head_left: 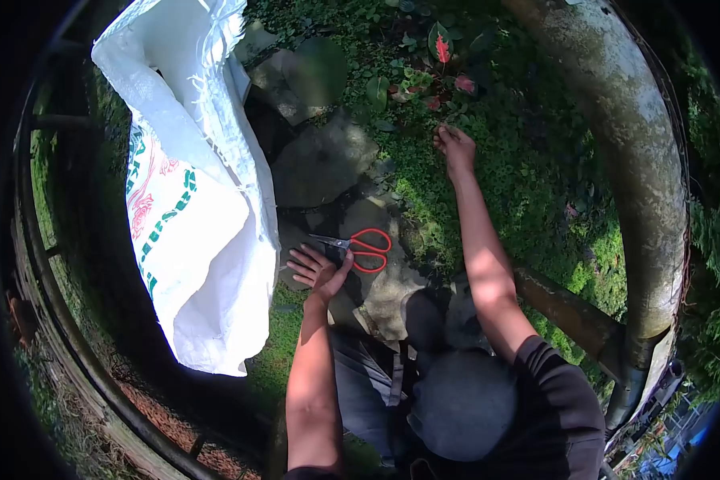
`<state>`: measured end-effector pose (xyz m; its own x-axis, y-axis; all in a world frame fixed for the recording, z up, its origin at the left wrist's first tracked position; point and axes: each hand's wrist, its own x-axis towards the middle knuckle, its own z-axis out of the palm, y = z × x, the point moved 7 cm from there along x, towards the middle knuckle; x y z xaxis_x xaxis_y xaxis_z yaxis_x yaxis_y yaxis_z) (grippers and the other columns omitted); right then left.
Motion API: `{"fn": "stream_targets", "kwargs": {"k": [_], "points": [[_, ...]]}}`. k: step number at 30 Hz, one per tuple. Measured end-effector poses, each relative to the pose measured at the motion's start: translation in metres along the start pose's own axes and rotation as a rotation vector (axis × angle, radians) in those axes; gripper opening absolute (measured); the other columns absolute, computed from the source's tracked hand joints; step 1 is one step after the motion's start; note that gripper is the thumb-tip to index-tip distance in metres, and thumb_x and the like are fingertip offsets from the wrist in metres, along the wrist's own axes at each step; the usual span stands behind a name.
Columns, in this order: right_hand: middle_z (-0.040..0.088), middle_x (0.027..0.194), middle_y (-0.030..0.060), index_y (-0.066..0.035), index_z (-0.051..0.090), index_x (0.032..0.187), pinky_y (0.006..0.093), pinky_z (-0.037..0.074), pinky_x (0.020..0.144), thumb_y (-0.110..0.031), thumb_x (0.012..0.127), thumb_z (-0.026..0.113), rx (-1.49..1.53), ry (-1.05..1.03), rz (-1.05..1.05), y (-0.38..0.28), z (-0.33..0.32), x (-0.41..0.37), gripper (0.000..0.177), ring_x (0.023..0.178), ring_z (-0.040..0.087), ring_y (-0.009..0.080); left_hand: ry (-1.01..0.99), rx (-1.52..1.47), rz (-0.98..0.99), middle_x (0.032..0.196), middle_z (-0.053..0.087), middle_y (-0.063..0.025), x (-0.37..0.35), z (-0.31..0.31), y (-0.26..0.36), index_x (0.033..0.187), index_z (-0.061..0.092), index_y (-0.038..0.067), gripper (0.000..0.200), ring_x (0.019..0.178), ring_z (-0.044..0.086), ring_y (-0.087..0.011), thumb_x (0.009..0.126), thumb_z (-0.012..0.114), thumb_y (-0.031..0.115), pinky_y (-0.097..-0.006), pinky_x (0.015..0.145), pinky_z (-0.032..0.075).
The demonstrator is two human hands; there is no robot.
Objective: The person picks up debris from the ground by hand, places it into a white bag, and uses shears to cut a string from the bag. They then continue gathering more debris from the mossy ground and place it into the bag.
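Note:
My left hand [316, 270] is low over the stones with its fingers spread, its thumb overlapping the pivot of a pair of scissors [370, 250]. The scissors have red loop handles and dark blades pointing left, slightly apart. Farther forward, my right hand [456, 149] is closed in a pinch above the low green ground cover [508, 172]; I cannot tell what is between its fingertips. Just beyond it grows a plant with red and green leaves [442, 50].
A white woven sack [192, 280] with green and red print stands on the left, its mouth gaping. Flat stones [320, 164] lie between sack and greenery. A thick mottled pipe [644, 184] curves along the right, and a dark rail [36, 232] bounds the left.

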<state>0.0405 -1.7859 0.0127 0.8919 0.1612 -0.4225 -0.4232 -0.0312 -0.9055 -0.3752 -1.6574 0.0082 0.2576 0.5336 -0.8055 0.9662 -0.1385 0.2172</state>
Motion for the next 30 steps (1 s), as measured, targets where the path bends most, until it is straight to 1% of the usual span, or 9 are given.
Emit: {"fn": "stream_targets", "kwargs": {"k": [4,7,11,14,20,21,24,25,30], "points": [[0.073,0.095,0.0105,0.003,0.068,0.112,0.029,0.056,0.07,-0.006,0.091,0.068,-0.321,-0.168,-0.19,-0.006,0.042,0.015,0.023,0.076,0.068,0.017,0.008,0.022,-0.004,0.154,-0.031,-0.03,0.002,0.002,-0.002,0.151,-0.022,-0.001,0.136,0.138,-0.033,-0.053,0.074,0.048,0.088,-0.0665,0.112,-0.011],[0.071,0.1,0.0161,0.002,0.065,0.119,0.0359,0.056,0.08,-0.008,0.086,0.073,-0.798,-0.137,-0.45,-0.019,0.073,0.014,0.036,0.086,0.069,0.0283,-0.011,0.026,-0.013,0.154,-0.03,-0.0302,0.0,0.001,-0.002,0.151,-0.022,-0.001,0.134,0.138,-0.033,-0.0531,0.076,0.046,0.088,-0.0663,0.112,-0.011],[0.061,0.116,0.0209,-0.002,0.061,0.128,0.0457,0.05,0.095,-0.01,0.081,0.077,-1.194,-0.187,-0.48,-0.007,0.102,0.018,0.05,0.112,0.059,0.037,-0.009,-0.008,0.007,0.154,-0.029,-0.0315,-0.001,0.0,-0.001,0.151,-0.021,-0.002,0.133,0.138,-0.032,-0.0537,0.077,0.046,0.086,-0.0664,0.112,-0.011],[0.059,0.12,0.0216,-0.001,0.063,0.125,0.0461,0.05,0.094,-0.01,0.082,0.076,-1.232,-0.247,-0.525,0.007,0.107,0.025,0.046,0.11,0.06,0.0374,-0.083,-0.067,0.009,0.154,-0.029,-0.0317,-0.009,-0.006,0.005,0.151,-0.021,-0.002,0.132,0.138,-0.032,-0.0542,0.078,0.047,0.085,-0.0664,0.112,-0.011],[0.067,0.103,0.0185,0.001,0.07,0.109,0.0435,0.053,0.089,-0.007,0.084,0.072,-0.937,-0.129,-0.504,-0.003,0.077,0.017,0.026,0.096,0.066,0.0373,-0.169,-0.101,0.008,0.154,-0.029,-0.0317,-0.011,-0.006,0.006,0.15,-0.022,-0.002,0.132,0.138,-0.032,-0.0544,0.078,0.049,0.083,-0.067,0.112,-0.011],[0.07,0.091,0.0127,-0.001,0.072,0.105,0.0388,0.055,0.078,-0.008,0.086,0.072,-0.869,-0.04,-0.569,-0.005,0.063,0.016,0.02,0.084,0.069,0.0285,-0.161,-0.108,0.012,0.154,-0.029,-0.0316,-0.011,-0.006,0.006,0.15,-0.022,-0.002,0.133,0.138,-0.032,-0.0545,0.078,0.049,0.083,-0.0671,0.112,-0.011],[0.071,0.088,0.007,-0.003,0.072,0.104,0.0332,0.055,0.069,-0.01,0.088,0.072,-0.399,-0.004,-0.223,0.025,0.017,0.036,0.017,0.077,0.067,0.0164,-0.066,-0.077,0.017,0.154,-0.029,-0.0313,-0.004,-0.001,0.001,0.151,-0.022,-0.001,0.134,0.138,-0.033,-0.0543,0.077,0.05,0.084,-0.0673,0.112,-0.011],[0.07,0.086,0.0036,-0.003,0.073,0.103,0.0279,0.053,0.063,-0.01,0.09,0.072,-0.368,0.037,-0.234,0.026,0.004,0.036,0.016,0.073,0.064,0.0096,-0.02,-0.061,0.018,0.155,-0.029,-0.0313,-0.001,0.0,-0.001,0.151,-0.022,-0.001,0.134,0.138,-0.033,-0.0542,0.076,0.05,0.085,-0.0673,0.112,-0.011],[0.07,0.084,0.0039,0.0,0.072,0.104,0.0271,0.052,0.062,-0.008,0.09,0.071,-0.222,0.139,-0.16,0.019,-0.032,0.021,0.016,0.071,0.063,0.0098,0.03,-0.004,0.004,0.155,-0.029,-0.0306,0.005,0.006,-0.006,0.151,-0.02,-0.001,0.134,0.138,-0.034,-0.0537,0.076,0.05,0.085,-0.0676,0.111,-0.011]]}}
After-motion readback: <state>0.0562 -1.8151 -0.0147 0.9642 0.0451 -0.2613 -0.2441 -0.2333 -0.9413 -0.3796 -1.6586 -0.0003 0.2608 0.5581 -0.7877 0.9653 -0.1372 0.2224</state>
